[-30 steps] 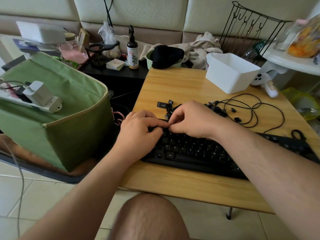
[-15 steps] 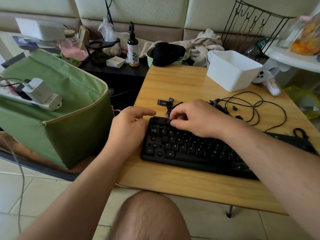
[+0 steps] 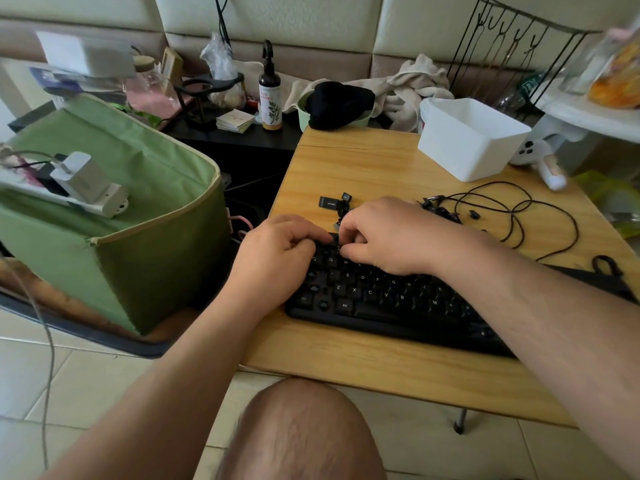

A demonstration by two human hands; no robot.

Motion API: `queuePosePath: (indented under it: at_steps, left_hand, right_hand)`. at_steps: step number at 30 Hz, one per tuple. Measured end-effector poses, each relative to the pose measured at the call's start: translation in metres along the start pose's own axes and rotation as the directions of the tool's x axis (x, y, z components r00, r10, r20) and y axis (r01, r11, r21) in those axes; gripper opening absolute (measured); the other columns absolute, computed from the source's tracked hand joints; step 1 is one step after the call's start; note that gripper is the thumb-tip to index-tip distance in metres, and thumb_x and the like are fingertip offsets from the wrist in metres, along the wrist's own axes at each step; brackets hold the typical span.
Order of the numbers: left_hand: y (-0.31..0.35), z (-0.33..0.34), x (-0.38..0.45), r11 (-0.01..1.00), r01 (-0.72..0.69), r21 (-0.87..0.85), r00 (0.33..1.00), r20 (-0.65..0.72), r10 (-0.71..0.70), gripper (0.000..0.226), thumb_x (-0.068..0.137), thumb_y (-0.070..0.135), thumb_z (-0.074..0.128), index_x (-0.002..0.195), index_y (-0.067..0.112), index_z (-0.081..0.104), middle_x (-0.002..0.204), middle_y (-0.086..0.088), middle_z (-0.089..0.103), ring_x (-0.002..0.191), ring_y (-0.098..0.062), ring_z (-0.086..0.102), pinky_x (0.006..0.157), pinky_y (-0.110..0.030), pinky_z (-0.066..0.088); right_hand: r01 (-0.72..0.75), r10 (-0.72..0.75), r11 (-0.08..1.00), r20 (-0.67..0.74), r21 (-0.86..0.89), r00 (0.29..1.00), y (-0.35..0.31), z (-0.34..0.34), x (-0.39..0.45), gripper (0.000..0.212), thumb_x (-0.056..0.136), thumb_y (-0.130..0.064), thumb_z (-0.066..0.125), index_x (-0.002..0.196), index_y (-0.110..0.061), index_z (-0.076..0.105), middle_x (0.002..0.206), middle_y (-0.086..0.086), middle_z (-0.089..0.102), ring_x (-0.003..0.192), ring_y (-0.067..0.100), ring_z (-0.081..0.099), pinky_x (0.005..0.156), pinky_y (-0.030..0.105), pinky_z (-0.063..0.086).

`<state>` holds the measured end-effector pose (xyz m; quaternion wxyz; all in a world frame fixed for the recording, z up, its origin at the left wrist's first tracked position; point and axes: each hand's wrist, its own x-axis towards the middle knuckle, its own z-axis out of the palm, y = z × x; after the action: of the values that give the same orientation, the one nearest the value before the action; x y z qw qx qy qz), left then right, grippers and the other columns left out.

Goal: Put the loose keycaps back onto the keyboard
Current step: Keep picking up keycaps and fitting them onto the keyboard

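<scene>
A black keyboard (image 3: 381,299) lies slanted on the wooden table (image 3: 346,161), some key sockets at its left end bare. My right hand (image 3: 391,233) hovers over its top-left rows, thumb and fingers pinching a small black keycap (image 3: 337,241). My left hand (image 3: 277,258) covers the keyboard's top-left corner with bent fingers, its fingertips meeting those of the right hand; what they touch is hidden. Loose black keycaps (image 3: 329,202) lie just beyond the hands, and more keycaps (image 3: 440,211) sit behind the right hand.
A black cable (image 3: 519,216) loops over the table to the right of the keycaps. A white plastic bin (image 3: 467,140) stands at the back right. A green fabric box (image 3: 138,220) sits left of the table. My knee (image 3: 298,431) is below the front edge.
My left hand, which had drawn back off the keyboard half a second ago, has returned to its top-left corner. My right hand stays at the top row.
</scene>
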<state>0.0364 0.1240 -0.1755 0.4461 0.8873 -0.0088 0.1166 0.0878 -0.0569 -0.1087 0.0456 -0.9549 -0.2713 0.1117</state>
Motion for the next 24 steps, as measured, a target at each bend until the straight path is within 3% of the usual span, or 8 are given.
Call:
queuePosePath:
  at_steps: [4,7,9,14,16,18,21,24]
  left_hand:
    - [0.0,0.001,0.0,0.998,-0.027,0.058,0.999,0.041,0.025,0.033,0.093,0.019,0.06,0.1,0.044,0.081,0.121,0.02,0.06,0.114,0.004,0.051,0.097,-0.013,0.036]
    - [-0.002,0.002,-0.002,0.992,-0.082,0.092,0.995,0.066,0.076,0.032,0.092,0.019,0.062,0.103,0.041,0.081,0.123,0.017,0.059,0.11,-0.002,0.055,0.101,-0.025,0.044]
    - [-0.004,0.003,-0.002,0.99,-0.101,0.099,0.994,0.058,0.096,0.03,0.092,0.018,0.062,0.103,0.037,0.082,0.123,0.016,0.06,0.108,-0.003,0.056,0.1,-0.027,0.047]
    - [-0.004,0.007,-0.004,0.974,-0.163,0.155,0.987,0.034,0.159,0.03,0.093,0.02,0.057,0.104,0.032,0.082,0.122,0.011,0.061,0.116,-0.01,0.054,0.101,-0.028,0.045]
    - [-0.003,0.007,-0.005,0.968,-0.18,0.174,0.984,0.043,0.175,0.034,0.091,0.024,0.051,0.104,0.032,0.082,0.122,0.009,0.061,0.118,-0.016,0.054,0.103,-0.034,0.045]
    - [-0.002,0.007,-0.005,0.966,-0.178,0.189,0.984,0.061,0.169,0.037,0.09,0.026,0.047,0.103,0.032,0.082,0.124,0.008,0.061,0.12,-0.019,0.053,0.105,-0.039,0.045]
    - [-0.001,0.006,-0.006,0.96,-0.183,0.212,0.982,0.078,0.17,0.038,0.09,0.026,0.046,0.101,0.033,0.082,0.127,0.006,0.06,0.122,-0.022,0.052,0.106,-0.044,0.044]
    - [0.0,0.005,-0.007,0.97,-0.164,0.178,0.985,0.082,0.152,0.04,0.09,0.027,0.043,0.105,0.035,0.08,0.127,0.012,0.059,0.123,-0.015,0.05,0.106,-0.036,0.042]
  right_hand:
    - [-0.046,0.046,0.999,-0.022,-0.015,0.999,-0.013,-0.007,0.001,0.011,0.091,-0.033,0.07,0.081,-0.03,0.07,0.086,-0.015,0.065,0.091,0.015,0.058,0.093,0.044,0.049]
    - [-0.088,0.089,0.995,-0.008,0.053,0.996,-0.018,-0.008,0.006,0.018,0.086,-0.018,0.071,0.071,-0.029,0.071,0.084,-0.011,0.068,0.082,0.015,0.064,0.072,0.034,0.056]
    - [-0.109,0.107,0.99,0.025,0.095,0.994,-0.017,-0.009,0.008,0.021,0.087,-0.015,0.071,0.07,-0.029,0.072,0.085,-0.009,0.069,0.081,0.014,0.065,0.061,0.027,0.051]
    - [-0.172,0.17,0.949,0.032,0.263,0.985,-0.008,-0.005,0.011,0.014,0.087,-0.016,0.073,0.075,-0.022,0.078,0.087,-0.008,0.07,0.086,0.016,0.065,0.063,0.03,0.052]
    - [-0.205,0.203,0.929,0.038,0.307,0.978,-0.006,-0.003,0.012,0.008,0.085,-0.015,0.073,0.079,-0.016,0.079,0.088,-0.008,0.071,0.09,0.021,0.066,0.072,0.039,0.058]
    - [-0.223,0.22,0.919,0.047,0.326,0.974,-0.006,-0.003,0.014,0.009,0.084,-0.013,0.073,0.078,-0.018,0.079,0.087,-0.007,0.072,0.091,0.021,0.067,0.076,0.038,0.059]
    - [-0.233,0.227,0.928,0.052,0.293,0.972,-0.007,0.0,0.019,0.012,0.084,-0.009,0.067,0.082,-0.013,0.077,0.091,0.006,0.073,0.085,0.023,0.066,0.069,0.033,0.055]
    - [-0.241,0.23,0.93,0.073,0.279,0.97,-0.007,0.0,0.02,0.011,0.084,-0.007,0.064,0.084,-0.009,0.075,0.085,0.007,0.068,0.077,0.022,0.058,0.063,0.032,0.047]
